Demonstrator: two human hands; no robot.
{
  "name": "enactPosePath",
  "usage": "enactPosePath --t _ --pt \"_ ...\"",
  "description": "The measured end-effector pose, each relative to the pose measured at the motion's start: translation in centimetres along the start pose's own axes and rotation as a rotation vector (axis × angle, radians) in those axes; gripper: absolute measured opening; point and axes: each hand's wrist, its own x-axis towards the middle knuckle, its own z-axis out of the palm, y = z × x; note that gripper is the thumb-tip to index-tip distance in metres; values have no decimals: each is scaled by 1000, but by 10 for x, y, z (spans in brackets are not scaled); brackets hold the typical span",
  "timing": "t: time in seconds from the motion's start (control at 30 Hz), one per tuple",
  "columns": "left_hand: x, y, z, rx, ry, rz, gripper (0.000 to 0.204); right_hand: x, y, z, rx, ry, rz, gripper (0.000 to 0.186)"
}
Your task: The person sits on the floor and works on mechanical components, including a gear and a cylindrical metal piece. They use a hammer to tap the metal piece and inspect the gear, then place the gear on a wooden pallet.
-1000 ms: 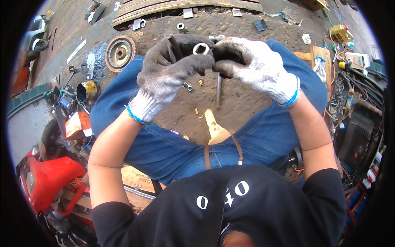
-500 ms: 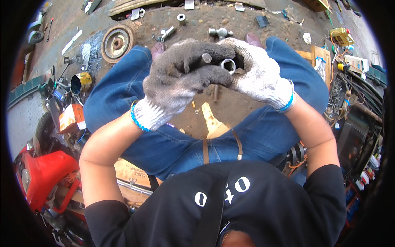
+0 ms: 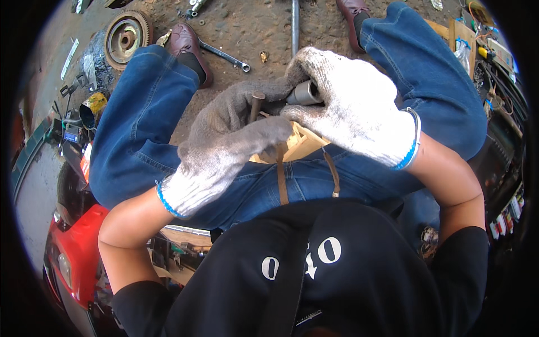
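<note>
My left hand (image 3: 222, 126), in a grey-stained knit glove, is closed around a short metal pin with a round head (image 3: 256, 101); the pin's lower end is hidden. Its thumb stretches away from the other fingers. In my right hand (image 3: 359, 101), in a whiter glove, a grey metal socket (image 3: 304, 94) lies tilted between thumb and fingers. The fingertips of my left hand reach close to the socket; whether they touch it I cannot tell. Both hands are over the gap between my knees.
On the ground beside my left shoe lies a wrench (image 3: 227, 58). A metal rod-like handle (image 3: 295, 28) lies beyond my hands. At the far left is a toothed wheel (image 3: 128, 38), with a yellow can (image 3: 94, 108) nearer. Pale wood (image 3: 300, 143) shows under my hands.
The socket has tipped from facing up to lying on a slant. My left thumb has moved away from it and nearer to me. The view has shifted, so ground items appear higher up.
</note>
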Motion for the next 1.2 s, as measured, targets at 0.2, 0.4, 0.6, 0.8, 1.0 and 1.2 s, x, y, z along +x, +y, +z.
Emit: enactPosePath --t 0.2,0.4,0.6,0.8,1.0,1.2 --pt "7 6 3 113 70 -43 47 -4 -12 -3 124 -59 113 45" --pt "5 6 7 45 83 -10 42 -6 -15 -3 271 -135 231 40" --pt "6 -2 3 -89 78 -152 39 -11 -12 8 151 -177 145 36" --pt "8 -9 -2 73 131 -204 34 -12 -10 27 214 -273 295 37" --pt "17 -6 -4 79 218 -294 30 -8 -4 41 281 -277 389 37" --pt "22 -2 4 8 263 -339 28 -4 -1 34 287 -352 469 35"
